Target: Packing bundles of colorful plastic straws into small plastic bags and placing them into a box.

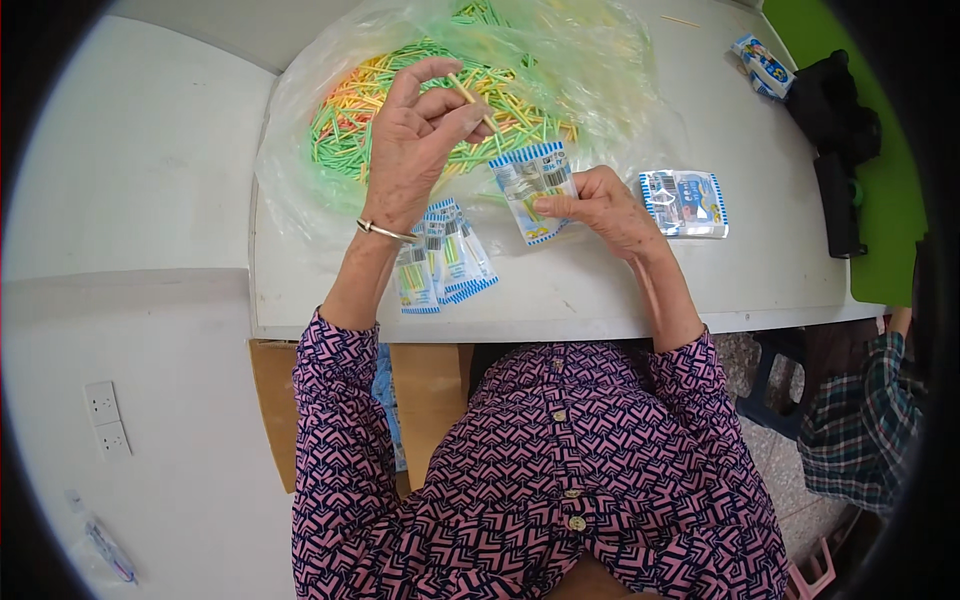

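My left hand is raised above the white table, pinching a thin yellow stick between thumb and fingers. My right hand holds a small clear packet with a blue-and-white striped border just right of the stick's tip. Behind both hands lies a clear plastic bag full of green, yellow and orange sticks. Several filled packets lie fanned on the table under my left wrist.
A stack of empty packets lies to the right of my right hand. A small blue-and-white pack and a black bag sit at the far right. Another person's plaid sleeve shows at lower right.
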{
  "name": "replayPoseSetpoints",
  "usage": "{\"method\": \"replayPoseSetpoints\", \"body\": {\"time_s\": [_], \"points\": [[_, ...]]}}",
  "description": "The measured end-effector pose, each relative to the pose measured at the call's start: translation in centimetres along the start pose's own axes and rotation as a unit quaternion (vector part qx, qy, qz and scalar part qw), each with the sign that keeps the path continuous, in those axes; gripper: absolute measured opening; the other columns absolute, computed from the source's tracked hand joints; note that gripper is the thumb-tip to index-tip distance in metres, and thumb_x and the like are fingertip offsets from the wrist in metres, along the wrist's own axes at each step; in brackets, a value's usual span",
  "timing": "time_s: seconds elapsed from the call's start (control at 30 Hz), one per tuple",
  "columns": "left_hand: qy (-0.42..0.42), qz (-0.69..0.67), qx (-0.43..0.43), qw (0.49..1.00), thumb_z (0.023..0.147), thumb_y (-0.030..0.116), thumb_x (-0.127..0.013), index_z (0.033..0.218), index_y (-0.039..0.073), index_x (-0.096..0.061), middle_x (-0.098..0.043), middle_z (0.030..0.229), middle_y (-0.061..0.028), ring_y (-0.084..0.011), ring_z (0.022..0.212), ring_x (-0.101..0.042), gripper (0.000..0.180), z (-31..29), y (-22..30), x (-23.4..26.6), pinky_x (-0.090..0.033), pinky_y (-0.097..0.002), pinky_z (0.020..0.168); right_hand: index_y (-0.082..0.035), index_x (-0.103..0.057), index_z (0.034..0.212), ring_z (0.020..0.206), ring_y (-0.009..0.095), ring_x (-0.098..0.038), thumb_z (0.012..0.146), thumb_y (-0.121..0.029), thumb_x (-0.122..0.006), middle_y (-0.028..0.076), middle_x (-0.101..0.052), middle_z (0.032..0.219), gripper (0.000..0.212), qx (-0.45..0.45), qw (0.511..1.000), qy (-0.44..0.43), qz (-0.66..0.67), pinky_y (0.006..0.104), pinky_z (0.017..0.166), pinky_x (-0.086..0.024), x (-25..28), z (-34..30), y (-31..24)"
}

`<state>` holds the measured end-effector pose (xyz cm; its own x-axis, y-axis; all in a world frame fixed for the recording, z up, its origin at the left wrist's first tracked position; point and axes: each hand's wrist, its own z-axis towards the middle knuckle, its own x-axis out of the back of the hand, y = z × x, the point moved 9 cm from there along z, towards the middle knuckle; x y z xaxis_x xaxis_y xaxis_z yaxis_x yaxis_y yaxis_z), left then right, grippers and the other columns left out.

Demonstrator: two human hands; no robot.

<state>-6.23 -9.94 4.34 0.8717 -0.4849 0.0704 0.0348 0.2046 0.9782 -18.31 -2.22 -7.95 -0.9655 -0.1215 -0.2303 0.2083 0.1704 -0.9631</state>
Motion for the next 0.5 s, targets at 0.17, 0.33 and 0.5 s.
{"method": "replayPoseSetpoints", "body": {"time_s": [0.17,0.33,0.5], "points": [[-0.002,-0.006,-0.012,1.000,0.086,0.002,-0.062,0.112,0.001,-0.050,-0.067,0.084,-0.0095,-0.0116,0.080,-0.064,0.029,-0.9,0.4,-1.1,-0.051,-0.0233,0.073,-0.004,-0.072,0.083,0.057,0.000,-0.039,0.082,-0.027,-0.072,-0.008,-0.056,0.065,0.024,-0.018,0.999,-0.036,-0.029,0.0202,0.049,-0.028,-0.4,0.3,1.3],[-0.016,0.016,-0.038,0.999,0.086,0.003,-0.062,0.112,0.002,-0.050,-0.068,0.083,-0.0086,-0.0112,0.082,-0.063,0.028,-1.6,0.3,-1.2,-0.050,-0.0236,0.074,-0.006,-0.071,0.077,0.053,0.001,-0.032,0.081,-0.031,-0.072,-0.011,-0.045,0.058,0.026,-0.006,0.999,-0.047,-0.008,0.0222,0.047,-0.021,-1.0,0.2,1.0],[-0.050,0.056,0.001,0.997,0.087,0.005,-0.062,0.105,0.001,-0.059,-0.067,0.088,-0.0067,-0.0130,0.086,-0.062,0.019,-2.2,-0.7,-2.3,-0.048,-0.0250,0.080,-0.006,-0.070,0.078,0.052,0.001,-0.032,0.081,-0.031,-0.072,-0.010,-0.043,0.056,0.026,-0.018,0.998,-0.062,-0.022,0.0231,0.046,-0.020,-0.7,0.3,1.7]]}}
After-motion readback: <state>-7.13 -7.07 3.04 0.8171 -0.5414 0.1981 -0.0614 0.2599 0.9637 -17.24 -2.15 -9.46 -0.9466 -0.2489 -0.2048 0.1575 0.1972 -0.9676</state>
